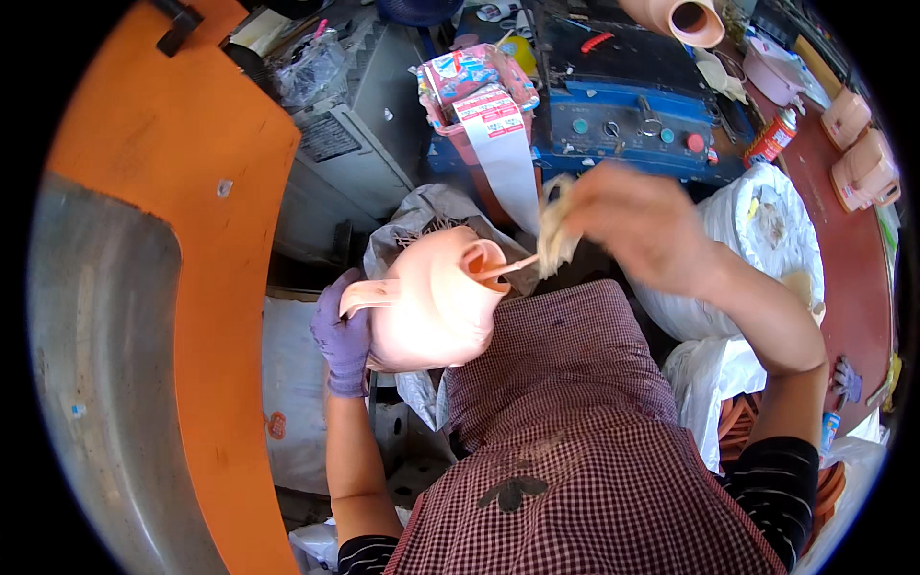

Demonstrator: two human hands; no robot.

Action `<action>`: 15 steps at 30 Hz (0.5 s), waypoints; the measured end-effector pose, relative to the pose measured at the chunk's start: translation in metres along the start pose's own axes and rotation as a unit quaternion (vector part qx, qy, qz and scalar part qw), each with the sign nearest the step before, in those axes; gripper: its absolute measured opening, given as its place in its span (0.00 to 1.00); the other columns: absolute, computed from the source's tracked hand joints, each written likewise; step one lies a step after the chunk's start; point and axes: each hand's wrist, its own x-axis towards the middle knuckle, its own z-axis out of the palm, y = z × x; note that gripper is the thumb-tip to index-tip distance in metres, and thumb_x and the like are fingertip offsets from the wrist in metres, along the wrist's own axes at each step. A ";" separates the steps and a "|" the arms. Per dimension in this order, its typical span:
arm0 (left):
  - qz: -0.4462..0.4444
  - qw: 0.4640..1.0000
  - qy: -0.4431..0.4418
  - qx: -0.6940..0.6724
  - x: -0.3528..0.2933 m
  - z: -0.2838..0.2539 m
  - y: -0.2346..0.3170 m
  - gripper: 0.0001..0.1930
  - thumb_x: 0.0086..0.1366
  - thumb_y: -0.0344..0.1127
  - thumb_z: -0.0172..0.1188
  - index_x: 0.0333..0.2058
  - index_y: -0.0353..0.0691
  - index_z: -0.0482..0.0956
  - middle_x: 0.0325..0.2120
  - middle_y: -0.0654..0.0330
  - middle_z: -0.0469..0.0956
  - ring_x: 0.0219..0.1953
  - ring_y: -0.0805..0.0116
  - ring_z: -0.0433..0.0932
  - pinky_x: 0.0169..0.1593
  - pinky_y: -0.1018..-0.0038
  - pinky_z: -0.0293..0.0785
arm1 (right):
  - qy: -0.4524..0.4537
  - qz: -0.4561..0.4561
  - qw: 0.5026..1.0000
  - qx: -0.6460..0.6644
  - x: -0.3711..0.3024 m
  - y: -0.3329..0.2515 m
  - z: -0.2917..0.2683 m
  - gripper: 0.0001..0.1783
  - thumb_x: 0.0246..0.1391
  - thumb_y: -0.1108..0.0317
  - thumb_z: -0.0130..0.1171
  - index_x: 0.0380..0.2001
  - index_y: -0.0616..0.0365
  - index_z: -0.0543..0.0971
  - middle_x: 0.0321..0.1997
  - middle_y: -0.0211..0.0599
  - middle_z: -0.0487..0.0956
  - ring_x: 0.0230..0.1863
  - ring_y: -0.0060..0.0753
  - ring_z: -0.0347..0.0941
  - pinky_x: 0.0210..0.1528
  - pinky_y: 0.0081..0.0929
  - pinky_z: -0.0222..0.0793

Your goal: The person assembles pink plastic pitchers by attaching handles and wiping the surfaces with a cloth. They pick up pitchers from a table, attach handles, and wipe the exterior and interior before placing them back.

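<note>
My left hand (345, 331), in a purple glove, grips a pale pink plastic jug (431, 311) by its handle side. The jug lies tilted over my lap, its round mouth facing right. From that mouth a thin pink plastic stick (518, 267) sticks out toward a crumpled beige rag (555, 240). My bare right hand (642, 225) is smeared by motion. It is closed on the rag, right of the jug's mouth, and the rag hides the stick's far end.
Behind the jug stands a white sack (431, 203) with thin sticks inside. A pink basket (470, 144) holds a label roll. Beyond is a blue control panel (623, 129). White bags (781, 220) flank my right arm; pink jugs (862, 177) stand on the red-brown table (848, 259). An orange machine panel (225, 287) rises left.
</note>
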 end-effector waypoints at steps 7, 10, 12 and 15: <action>0.072 0.985 0.002 0.157 0.001 0.007 0.015 0.18 0.51 0.31 0.59 0.44 0.43 0.80 0.23 0.55 0.73 0.25 0.54 0.74 0.29 0.64 0.71 | 0.121 0.325 0.855 0.385 -0.014 0.005 0.032 0.15 0.55 0.84 0.50 0.46 0.65 0.75 0.42 0.32 0.76 0.43 0.19 0.73 0.45 0.18 0.70; 0.071 0.984 0.007 0.163 -0.002 0.014 0.027 0.19 0.50 0.33 0.59 0.43 0.44 0.80 0.21 0.55 0.72 0.24 0.54 0.73 0.29 0.64 0.70 | 0.078 0.289 0.840 0.453 -0.010 -0.014 0.061 0.19 0.55 0.84 0.51 0.51 0.65 0.72 0.45 0.36 0.76 0.45 0.22 0.75 0.48 0.20 0.72; 0.070 0.980 -0.003 0.189 -0.006 0.017 0.029 0.20 0.49 0.34 0.59 0.45 0.46 0.80 0.21 0.56 0.71 0.24 0.55 0.73 0.29 0.64 0.70 | 0.067 0.289 0.830 0.472 -0.004 -0.025 0.078 0.17 0.55 0.82 0.53 0.49 0.65 0.73 0.44 0.36 0.76 0.44 0.22 0.76 0.46 0.20 0.72; 0.082 0.974 -0.027 0.208 -0.009 0.020 0.034 0.20 0.49 0.33 0.60 0.45 0.46 0.80 0.23 0.56 0.72 0.25 0.55 0.74 0.30 0.64 0.70 | 0.024 0.337 0.841 0.422 0.002 -0.026 0.103 0.14 0.52 0.78 0.57 0.44 0.66 0.75 0.40 0.39 0.78 0.40 0.24 0.76 0.41 0.24 0.72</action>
